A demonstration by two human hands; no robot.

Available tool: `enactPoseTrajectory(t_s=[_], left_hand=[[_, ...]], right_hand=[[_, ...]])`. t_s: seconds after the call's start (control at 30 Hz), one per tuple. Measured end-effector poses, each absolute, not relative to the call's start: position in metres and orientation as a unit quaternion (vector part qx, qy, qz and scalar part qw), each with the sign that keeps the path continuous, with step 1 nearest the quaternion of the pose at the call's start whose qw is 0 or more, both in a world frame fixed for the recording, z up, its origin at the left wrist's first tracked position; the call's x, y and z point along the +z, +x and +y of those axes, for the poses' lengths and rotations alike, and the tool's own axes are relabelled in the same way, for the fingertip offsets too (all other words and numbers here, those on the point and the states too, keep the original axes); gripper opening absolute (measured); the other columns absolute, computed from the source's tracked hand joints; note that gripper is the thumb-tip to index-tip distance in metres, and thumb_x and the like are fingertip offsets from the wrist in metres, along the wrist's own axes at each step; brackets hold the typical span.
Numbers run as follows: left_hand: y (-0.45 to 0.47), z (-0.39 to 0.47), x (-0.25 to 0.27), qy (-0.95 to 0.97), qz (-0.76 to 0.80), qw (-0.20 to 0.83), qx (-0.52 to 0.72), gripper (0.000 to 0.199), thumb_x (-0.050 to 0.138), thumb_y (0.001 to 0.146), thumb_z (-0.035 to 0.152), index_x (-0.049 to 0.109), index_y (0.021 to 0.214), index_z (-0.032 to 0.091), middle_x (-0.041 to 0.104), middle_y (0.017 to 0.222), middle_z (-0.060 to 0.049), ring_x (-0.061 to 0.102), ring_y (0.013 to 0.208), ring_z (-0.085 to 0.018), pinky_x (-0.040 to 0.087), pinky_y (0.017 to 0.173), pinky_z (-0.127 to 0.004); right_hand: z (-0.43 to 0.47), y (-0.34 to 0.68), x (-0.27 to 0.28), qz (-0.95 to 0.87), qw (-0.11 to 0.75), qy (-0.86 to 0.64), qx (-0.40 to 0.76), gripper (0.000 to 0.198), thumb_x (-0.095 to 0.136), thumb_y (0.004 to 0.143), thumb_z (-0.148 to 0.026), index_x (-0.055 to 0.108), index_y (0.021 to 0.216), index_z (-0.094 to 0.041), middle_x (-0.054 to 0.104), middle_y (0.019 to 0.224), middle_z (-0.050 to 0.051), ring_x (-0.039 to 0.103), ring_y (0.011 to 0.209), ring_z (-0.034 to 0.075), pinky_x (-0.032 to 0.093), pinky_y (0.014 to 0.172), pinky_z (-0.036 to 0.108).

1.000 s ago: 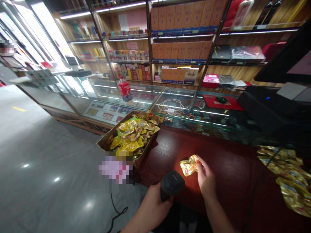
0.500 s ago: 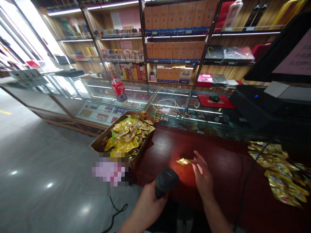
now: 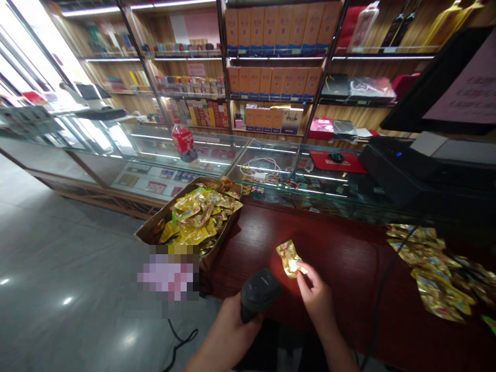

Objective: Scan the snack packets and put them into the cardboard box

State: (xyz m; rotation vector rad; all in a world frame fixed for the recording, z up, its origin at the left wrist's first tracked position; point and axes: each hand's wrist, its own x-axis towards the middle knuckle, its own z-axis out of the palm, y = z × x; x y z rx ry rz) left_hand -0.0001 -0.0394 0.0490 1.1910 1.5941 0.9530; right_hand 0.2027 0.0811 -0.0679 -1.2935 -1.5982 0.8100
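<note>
My left hand (image 3: 234, 328) is wrapped round the handle of a black barcode scanner (image 3: 261, 290), its head pointing forward and right over the table's near edge. Between thumb and fingers, my right hand (image 3: 315, 289) pinches the near end of a small gold foil snack packet (image 3: 289, 258). Light falls on the packet, which is tilted with its printed face showing, just above the dark red table (image 3: 259, 227). A cardboard box (image 3: 225, 240) to the left is heaped with similar gold and yellow packets (image 3: 199, 212). More gold packets (image 3: 430, 274) lie in a pile at the right.
Behind the table runs a glass display counter (image 3: 217, 150) with a red-labelled bottle (image 3: 184, 142), a white cable (image 3: 259, 168) and a mouse (image 3: 336, 157) on a red mat. A black monitor (image 3: 437, 93) stands at right. A dark cable (image 3: 382, 294) crosses the table.
The packet in my right hand has turned from edge-on to face-up, and my right-hand fingers have closed in a pinch at its near end. My left hand keeps hold of the scanner.
</note>
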Motion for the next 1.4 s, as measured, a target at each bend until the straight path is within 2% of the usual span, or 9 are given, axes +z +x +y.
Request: enactPoseTrajectory(t_s=[0.1,0.2,0.6,0.77,0.9,1.0,1.13,1.27,1.4], left_hand=[[0.002,-0.038,0.053,0.477,0.64,0.463,0.385,0.012,0.059,0.077,0.014,0.07,0.082,0.015,0.053,0.053,0.005,0.051,0.057,-0.013,0.045,0.061,-0.023],[0.006,-0.038,0.053,0.48,0.639,0.469,0.376,0.014,0.058,0.076,0.011,0.07,0.082,0.014,0.054,0.053,0.006,0.051,0.056,-0.013,0.045,0.062,-0.023],[0.013,-0.03,0.045,0.469,0.634,0.478,0.388,0.02,0.059,0.074,0.012,0.072,0.089,0.013,0.063,0.067,0.002,0.051,0.058,-0.012,0.044,0.06,-0.023],[0.015,-0.027,0.011,0.387,0.633,0.54,0.397,0.023,0.059,0.07,0.012,0.069,0.09,0.014,0.056,0.054,0.006,0.047,0.043,-0.009,0.039,0.045,-0.02],[0.011,-0.013,-0.019,0.325,0.653,0.545,0.414,0.011,0.058,0.066,0.015,0.061,0.077,0.016,0.049,0.046,0.008,0.045,0.034,-0.009,0.033,0.034,-0.02],[0.008,-0.004,-0.028,0.311,0.643,0.555,0.427,0.003,0.057,0.069,0.019,0.058,0.071,0.017,0.051,0.047,0.007,0.046,0.033,-0.009,0.037,0.033,-0.02],[0.005,0.0,-0.03,0.296,0.627,0.574,0.435,0.008,0.059,0.069,0.019,0.058,0.077,0.017,0.054,0.048,0.006,0.049,0.033,-0.01,0.04,0.032,-0.02],[0.004,-0.002,-0.031,0.28,0.632,0.573,0.441,0.011,0.06,0.067,0.017,0.059,0.078,0.016,0.055,0.047,0.005,0.05,0.033,-0.011,0.041,0.032,-0.021],[0.004,-0.002,-0.032,0.272,0.641,0.566,0.441,0.013,0.059,0.066,0.016,0.061,0.078,0.016,0.053,0.043,0.006,0.049,0.031,-0.012,0.04,0.031,-0.021]], right_hand=[[0.079,0.202,-0.068,-0.614,0.463,-0.525,0.365,0.059,0.057,0.089,-0.041,0.048,0.142,-0.018,0.076,0.112,0.012,0.074,0.098,0.024,0.058,0.09,0.037],[0.078,0.202,-0.066,-0.599,0.456,-0.529,0.391,0.068,0.058,0.089,-0.044,0.038,0.149,-0.019,0.076,0.113,0.011,0.074,0.101,0.025,0.057,0.092,0.038],[0.075,0.201,-0.059,-0.596,0.437,-0.544,0.399,0.07,0.058,0.088,-0.048,0.04,0.149,-0.02,0.076,0.114,0.012,0.073,0.104,0.027,0.057,0.091,0.04],[0.08,0.213,-0.063,-0.542,0.43,-0.579,0.431,0.075,0.065,0.08,-0.056,0.047,0.145,-0.023,0.078,0.108,0.009,0.073,0.102,0.03,0.057,0.088,0.041],[0.099,0.209,-0.052,-0.464,0.451,-0.545,0.533,0.079,0.074,0.073,-0.056,0.053,0.141,-0.022,0.076,0.114,0.007,0.073,0.099,0.026,0.059,0.081,0.032],[0.121,0.177,-0.028,-0.452,0.456,-0.482,0.597,0.08,0.08,0.07,-0.05,0.053,0.14,-0.021,0.075,0.115,0.007,0.073,0.096,0.023,0.06,0.075,0.028],[0.161,0.095,0.018,-0.452,0.48,-0.419,0.623,0.07,0.083,0.064,-0.041,0.062,0.127,-0.018,0.077,0.1,0.005,0.071,0.076,0.017,0.058,0.063,0.025],[0.206,0.005,0.065,-0.465,0.499,-0.325,0.655,0.06,0.079,0.068,-0.032,0.061,0.124,-0.021,0.073,0.077,-0.006,0.068,0.066,0.012,0.058,0.067,0.025],[0.218,-0.035,0.081,-0.502,0.46,-0.34,0.649,0.059,0.076,0.07,-0.028,0.057,0.126,-0.02,0.076,0.09,-0.001,0.072,0.08,0.016,0.06,0.079,0.034]])
